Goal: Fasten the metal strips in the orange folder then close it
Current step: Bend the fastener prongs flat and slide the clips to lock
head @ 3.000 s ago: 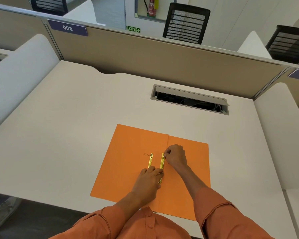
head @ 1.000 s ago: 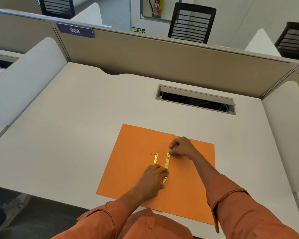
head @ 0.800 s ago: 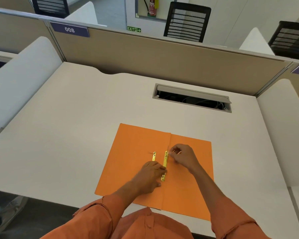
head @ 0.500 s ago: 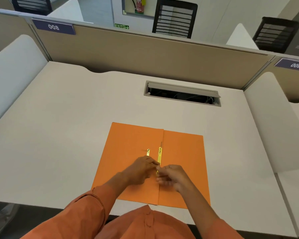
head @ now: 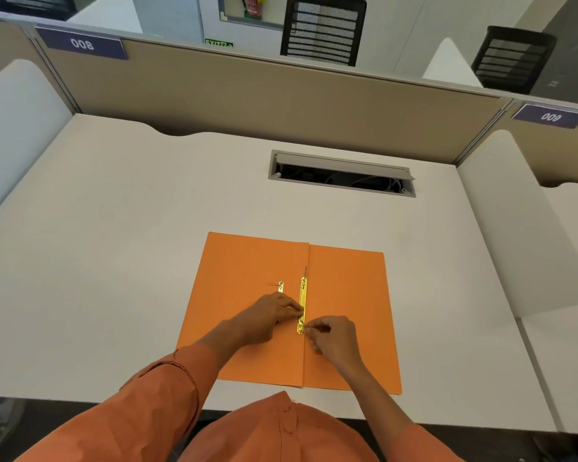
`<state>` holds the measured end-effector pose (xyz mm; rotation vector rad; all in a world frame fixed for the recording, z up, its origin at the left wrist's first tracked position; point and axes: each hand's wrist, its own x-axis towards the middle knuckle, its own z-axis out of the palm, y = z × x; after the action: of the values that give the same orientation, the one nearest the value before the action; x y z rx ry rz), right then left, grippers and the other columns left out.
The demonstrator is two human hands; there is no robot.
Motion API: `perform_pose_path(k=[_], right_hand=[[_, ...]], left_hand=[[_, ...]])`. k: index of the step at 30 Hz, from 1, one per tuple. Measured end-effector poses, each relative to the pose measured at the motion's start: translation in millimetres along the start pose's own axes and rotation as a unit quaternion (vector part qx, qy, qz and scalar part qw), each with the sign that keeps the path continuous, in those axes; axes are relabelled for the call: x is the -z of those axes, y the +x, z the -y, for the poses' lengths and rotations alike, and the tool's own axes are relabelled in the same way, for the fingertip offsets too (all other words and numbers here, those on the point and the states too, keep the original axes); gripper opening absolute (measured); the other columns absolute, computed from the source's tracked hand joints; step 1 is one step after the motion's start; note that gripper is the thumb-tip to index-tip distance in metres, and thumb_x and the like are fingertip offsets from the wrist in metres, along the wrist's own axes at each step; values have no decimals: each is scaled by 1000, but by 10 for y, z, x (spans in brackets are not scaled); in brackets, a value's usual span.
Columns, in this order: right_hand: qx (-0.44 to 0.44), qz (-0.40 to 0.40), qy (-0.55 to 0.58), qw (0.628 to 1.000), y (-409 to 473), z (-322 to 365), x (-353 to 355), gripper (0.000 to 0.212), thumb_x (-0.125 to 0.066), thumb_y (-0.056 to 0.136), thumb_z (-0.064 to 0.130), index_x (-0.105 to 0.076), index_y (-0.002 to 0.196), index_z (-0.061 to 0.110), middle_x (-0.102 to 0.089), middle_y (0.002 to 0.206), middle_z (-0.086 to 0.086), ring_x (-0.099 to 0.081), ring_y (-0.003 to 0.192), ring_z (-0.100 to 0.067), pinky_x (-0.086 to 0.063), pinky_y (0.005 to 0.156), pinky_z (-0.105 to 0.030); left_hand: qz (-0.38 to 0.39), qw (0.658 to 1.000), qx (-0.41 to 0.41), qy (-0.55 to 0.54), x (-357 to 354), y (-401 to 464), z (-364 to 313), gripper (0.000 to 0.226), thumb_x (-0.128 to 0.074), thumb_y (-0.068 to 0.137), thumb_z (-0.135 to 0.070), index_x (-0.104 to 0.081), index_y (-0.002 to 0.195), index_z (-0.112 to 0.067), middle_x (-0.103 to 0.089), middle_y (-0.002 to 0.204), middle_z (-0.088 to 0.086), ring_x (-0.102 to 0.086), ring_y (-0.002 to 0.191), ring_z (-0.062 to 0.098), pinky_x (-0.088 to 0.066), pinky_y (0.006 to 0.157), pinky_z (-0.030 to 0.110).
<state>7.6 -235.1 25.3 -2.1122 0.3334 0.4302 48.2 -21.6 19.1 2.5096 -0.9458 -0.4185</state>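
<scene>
The orange folder [head: 247,261] lies open and flat on the desk near its front edge. A long gold metal strip [head: 303,295] runs beside the centre fold, with a thin prong sticking out past its far end. A second, shorter gold strip [head: 281,286] shows to its left, mostly hidden under my left hand. My left hand [head: 267,316] rests on the left leaf, fingertips pressing the long strip's middle. My right hand [head: 331,335] pinches at the long strip's near end.
An open cable hatch [head: 342,173] sits in the white desk [head: 114,245] behind the folder. White side dividers [head: 521,235] flank the desk, and a beige partition [head: 281,101] closes the back.
My right hand has moved from the far end of the long strip to its near end. My left hand has kept holding the strip's middle.
</scene>
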Motion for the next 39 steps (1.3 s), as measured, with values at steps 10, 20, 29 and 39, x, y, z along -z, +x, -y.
perform_pose_path(k=[10, 20, 29, 39], right_hand=[[193, -21, -244, 950, -224, -97, -67, 28, -57, 105, 19, -77, 123, 16, -63, 95, -6, -61, 88, -21, -49, 72, -31], [211, -2, -263, 941, -344, -88, -254, 26, -54, 99, 0, -74, 117, -3, -63, 98, -14, -61, 95, -31, -52, 79, -38], [121, -27, -179, 976, -300, 19, -324, 30, -54, 101, 8, -76, 120, 2, -66, 100, -14, -65, 92, -29, -47, 73, -30], [93, -40, -185, 977, -341, 78, -391, 28, -52, 102, 13, -77, 110, 2, -65, 101, -13, -64, 91, -28, -38, 71, -26]], left_hand=[[10, 1000, 0, 4, -22, -2, 10, 65, -49, 92, 11, -52, 150, -19, -49, 157, -2, -39, 144, 22, -30, 121, 35], [16, 1000, 2, -10, -15, -27, 1, 67, -48, 91, 13, -51, 151, -18, -48, 157, 0, -38, 145, 25, -29, 121, 37], [20, 1000, 3, -9, -22, -33, -20, 69, -48, 91, 13, -50, 152, -19, -45, 159, 1, -38, 144, 27, -29, 119, 34], [26, 1000, 3, 5, -15, -24, -28, 68, -48, 91, 11, -49, 152, -19, -45, 159, 2, -39, 143, 29, -29, 119, 36]])
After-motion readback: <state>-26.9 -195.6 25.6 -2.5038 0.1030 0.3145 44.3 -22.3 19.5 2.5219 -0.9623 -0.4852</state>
